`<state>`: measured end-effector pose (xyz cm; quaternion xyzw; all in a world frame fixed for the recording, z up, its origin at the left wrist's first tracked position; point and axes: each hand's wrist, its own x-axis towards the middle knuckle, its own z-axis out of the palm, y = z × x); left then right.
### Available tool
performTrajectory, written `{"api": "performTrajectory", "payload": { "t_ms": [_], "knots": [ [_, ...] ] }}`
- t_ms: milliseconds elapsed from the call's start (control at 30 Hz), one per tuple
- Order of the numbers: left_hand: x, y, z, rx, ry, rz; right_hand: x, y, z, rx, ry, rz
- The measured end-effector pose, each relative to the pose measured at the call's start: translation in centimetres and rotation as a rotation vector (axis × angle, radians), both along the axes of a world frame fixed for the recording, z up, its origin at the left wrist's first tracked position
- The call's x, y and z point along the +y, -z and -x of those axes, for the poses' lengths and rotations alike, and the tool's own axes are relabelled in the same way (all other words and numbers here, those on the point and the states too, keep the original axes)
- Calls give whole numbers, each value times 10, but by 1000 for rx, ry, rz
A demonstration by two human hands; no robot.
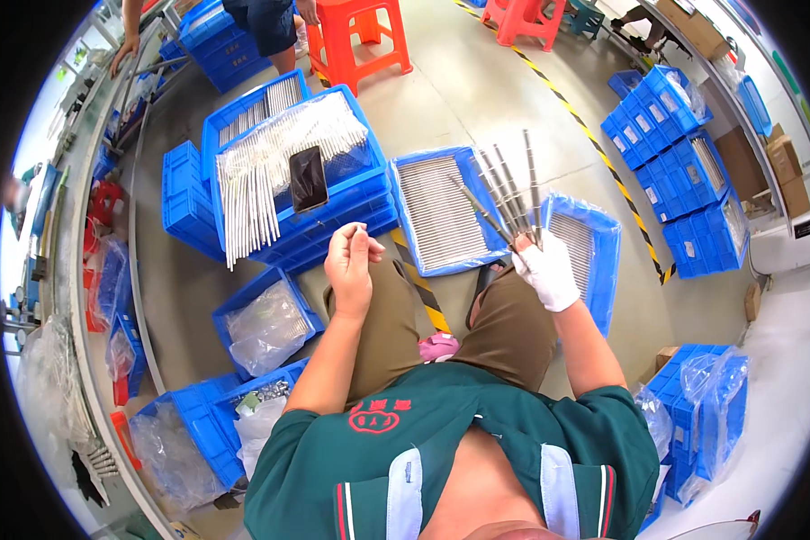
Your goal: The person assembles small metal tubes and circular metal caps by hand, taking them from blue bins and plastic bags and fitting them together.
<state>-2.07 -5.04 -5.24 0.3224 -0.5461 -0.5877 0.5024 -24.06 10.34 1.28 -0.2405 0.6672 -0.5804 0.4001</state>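
Observation:
My right hand (550, 273), in a white glove with bare fingertips, grips the lower ends of several slim dark metal rods (529, 171), fanned out and pointing away from me. My left hand (349, 265) is bare and raised over my left knee, its fingers curled in with the thumb against them. Whatever it may hold is too small to make out. Ahead lies a blue tray (430, 266) lined with plastic and filled with rows of silver rods (441, 211). A second blue tray (607, 261) of rods sits beside my right hand, partly hidden by it.
Stacked blue crates (360, 202) at the left carry a pile of silver rods (292, 139) and a black phone (309, 178). Bins with plastic bags (265, 328) stand by my left leg. More crates (684, 184) line the right. A person stands near a red stool (360, 36).

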Motion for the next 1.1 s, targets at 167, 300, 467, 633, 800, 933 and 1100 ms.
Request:
{"api": "performTrajectory", "payload": {
  "t_ms": [167, 300, 467, 633, 800, 933, 1100],
  "knots": [
    [21, -35, 6, 207, 338, -392, 27, -2, -24, 421, -73, -135],
    [27, -44, 13, 414, 566, -584, 42, -15, -25, 632, -231, -121],
    [34, -44, 11, 444, 691, -589, 49, -33, -33, 624, -272, -153],
    [35, -49, 6, 34, 659, -310, 56, -37, -36, 785, -333, -163],
    [46, -42, 8, 222, 720, -330, 54, -40, -44, 635, -306, -125],
    [66, -38, 12, 264, 745, -356, 50, -29, -54, 652, -281, -37],
    [64, -43, 7, 146, 623, -188, 47, -27, -59, 349, -209, -114]
  ]
}}
